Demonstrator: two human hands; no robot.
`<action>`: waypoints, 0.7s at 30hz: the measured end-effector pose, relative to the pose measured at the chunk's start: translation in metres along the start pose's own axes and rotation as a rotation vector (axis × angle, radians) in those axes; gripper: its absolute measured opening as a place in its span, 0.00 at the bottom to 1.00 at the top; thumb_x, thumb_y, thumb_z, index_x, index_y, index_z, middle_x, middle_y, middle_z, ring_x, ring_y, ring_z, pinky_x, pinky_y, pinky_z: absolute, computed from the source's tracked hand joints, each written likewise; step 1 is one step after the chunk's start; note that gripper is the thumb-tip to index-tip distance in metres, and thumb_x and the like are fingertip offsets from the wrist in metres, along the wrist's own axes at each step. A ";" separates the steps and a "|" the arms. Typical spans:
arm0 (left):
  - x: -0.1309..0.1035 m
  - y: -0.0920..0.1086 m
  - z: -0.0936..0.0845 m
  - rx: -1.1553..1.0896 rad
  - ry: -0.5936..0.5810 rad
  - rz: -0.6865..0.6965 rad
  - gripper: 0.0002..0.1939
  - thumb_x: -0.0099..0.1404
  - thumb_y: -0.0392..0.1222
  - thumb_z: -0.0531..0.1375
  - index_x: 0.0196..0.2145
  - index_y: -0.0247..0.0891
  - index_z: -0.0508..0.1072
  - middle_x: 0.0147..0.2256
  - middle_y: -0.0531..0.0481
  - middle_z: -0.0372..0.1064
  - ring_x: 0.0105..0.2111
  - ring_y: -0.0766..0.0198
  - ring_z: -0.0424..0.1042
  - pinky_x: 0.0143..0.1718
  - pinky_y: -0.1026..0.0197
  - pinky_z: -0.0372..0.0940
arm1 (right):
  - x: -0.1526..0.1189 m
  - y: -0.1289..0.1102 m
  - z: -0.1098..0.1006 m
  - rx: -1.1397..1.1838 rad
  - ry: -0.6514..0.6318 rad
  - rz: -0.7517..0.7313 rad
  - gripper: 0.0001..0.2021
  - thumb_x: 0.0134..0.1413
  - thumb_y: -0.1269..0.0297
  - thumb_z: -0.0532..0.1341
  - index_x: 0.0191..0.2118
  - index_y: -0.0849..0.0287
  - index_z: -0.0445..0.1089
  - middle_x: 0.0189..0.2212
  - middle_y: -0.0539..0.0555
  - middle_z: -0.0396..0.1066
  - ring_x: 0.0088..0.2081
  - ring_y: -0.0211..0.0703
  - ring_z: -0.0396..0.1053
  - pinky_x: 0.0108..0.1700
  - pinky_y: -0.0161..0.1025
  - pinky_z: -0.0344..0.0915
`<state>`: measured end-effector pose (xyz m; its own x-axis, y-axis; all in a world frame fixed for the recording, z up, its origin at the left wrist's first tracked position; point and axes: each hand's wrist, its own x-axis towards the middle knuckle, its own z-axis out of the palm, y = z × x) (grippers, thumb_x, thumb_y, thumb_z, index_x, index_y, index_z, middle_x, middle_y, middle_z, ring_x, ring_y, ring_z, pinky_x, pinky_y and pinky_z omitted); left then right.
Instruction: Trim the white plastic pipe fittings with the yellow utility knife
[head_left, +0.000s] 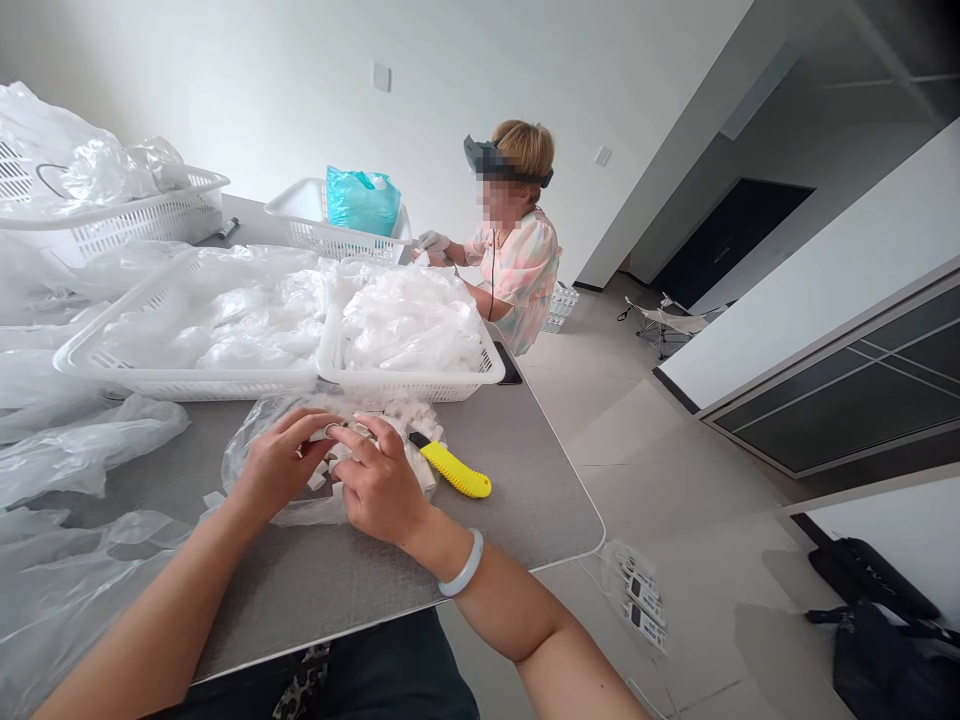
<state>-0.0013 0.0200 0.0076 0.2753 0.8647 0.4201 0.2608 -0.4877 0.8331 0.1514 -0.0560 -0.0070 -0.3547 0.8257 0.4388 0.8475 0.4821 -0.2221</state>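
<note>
1. Both hands, the left hand (279,462) and the right hand (380,482), rest side by side on a bag of small pieces (330,455) at the near edge of the worktop (525,480).
2. A utility knife (452,467) lies just right of the bag.
3. Behind them stand two baskets (409,382) side by side (both filled with plastic bags).
4. A co-worker (514,250) sits at the far end.

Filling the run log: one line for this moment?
left hand: pinching small white piece | right hand: same piece | yellow utility knife: beside, on grey table
</note>
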 end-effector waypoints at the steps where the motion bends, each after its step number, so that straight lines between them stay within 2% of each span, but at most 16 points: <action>1: 0.000 0.001 0.000 -0.043 -0.008 -0.036 0.04 0.53 0.42 0.67 0.30 0.48 0.82 0.35 0.46 0.76 0.25 0.60 0.67 0.30 0.60 0.61 | 0.000 0.000 0.001 -0.006 -0.010 0.011 0.12 0.58 0.75 0.58 0.38 0.56 0.79 0.63 0.54 0.66 0.69 0.54 0.50 0.72 0.53 0.50; 5: 0.000 0.005 0.003 -0.184 -0.032 -0.131 0.07 0.48 0.40 0.69 0.28 0.49 0.83 0.35 0.45 0.77 0.36 0.50 0.73 0.36 0.60 0.66 | 0.000 -0.001 0.006 -0.007 -0.032 0.032 0.11 0.57 0.76 0.60 0.35 0.56 0.79 0.60 0.53 0.69 0.70 0.61 0.48 0.72 0.58 0.49; 9: -0.006 0.007 0.009 -0.117 -0.031 -0.061 0.07 0.51 0.42 0.66 0.30 0.49 0.83 0.39 0.44 0.77 0.37 0.52 0.74 0.38 0.60 0.67 | 0.000 -0.001 0.007 0.023 -0.060 0.038 0.11 0.56 0.76 0.61 0.35 0.56 0.80 0.59 0.55 0.70 0.72 0.59 0.44 0.74 0.55 0.48; 12: -0.010 0.010 0.009 -0.117 0.004 -0.070 0.13 0.54 0.43 0.65 0.38 0.49 0.83 0.45 0.46 0.78 0.38 0.55 0.74 0.40 0.59 0.69 | 0.001 -0.002 0.006 0.032 -0.071 0.047 0.12 0.57 0.76 0.60 0.41 0.56 0.80 0.58 0.55 0.70 0.73 0.56 0.42 0.74 0.55 0.46; 14: -0.009 0.013 0.008 -0.284 0.023 -0.194 0.19 0.56 0.46 0.65 0.47 0.48 0.80 0.46 0.47 0.78 0.36 0.56 0.74 0.39 0.58 0.70 | 0.001 -0.003 0.006 0.023 -0.063 0.066 0.13 0.56 0.75 0.61 0.43 0.57 0.79 0.63 0.56 0.65 0.74 0.57 0.40 0.74 0.57 0.45; 16: -0.007 0.015 0.007 -0.512 0.009 -0.365 0.22 0.58 0.52 0.66 0.49 0.45 0.79 0.42 0.45 0.79 0.34 0.56 0.75 0.38 0.56 0.72 | 0.001 -0.004 0.006 0.001 -0.056 0.074 0.12 0.56 0.75 0.61 0.44 0.57 0.78 0.68 0.54 0.59 0.74 0.60 0.37 0.74 0.60 0.45; 18: -0.005 0.014 0.006 -0.660 -0.047 -0.501 0.23 0.57 0.58 0.67 0.45 0.40 0.81 0.35 0.42 0.79 0.35 0.52 0.76 0.36 0.55 0.73 | 0.000 -0.005 0.008 -0.024 -0.059 0.063 0.12 0.57 0.75 0.61 0.43 0.57 0.78 0.69 0.53 0.57 0.74 0.59 0.37 0.74 0.59 0.43; 21: -0.002 0.011 0.006 -0.726 -0.130 -0.567 0.24 0.53 0.61 0.70 0.38 0.38 0.83 0.34 0.39 0.79 0.34 0.51 0.77 0.31 0.57 0.72 | 0.000 -0.005 0.009 -0.022 -0.059 0.049 0.11 0.57 0.75 0.61 0.41 0.56 0.79 0.70 0.50 0.55 0.74 0.59 0.37 0.74 0.58 0.43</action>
<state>0.0065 0.0123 0.0144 0.3970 0.9092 -0.1254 -0.2428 0.2358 0.9410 0.1434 -0.0556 -0.0138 -0.3347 0.8643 0.3754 0.8728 0.4345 -0.2224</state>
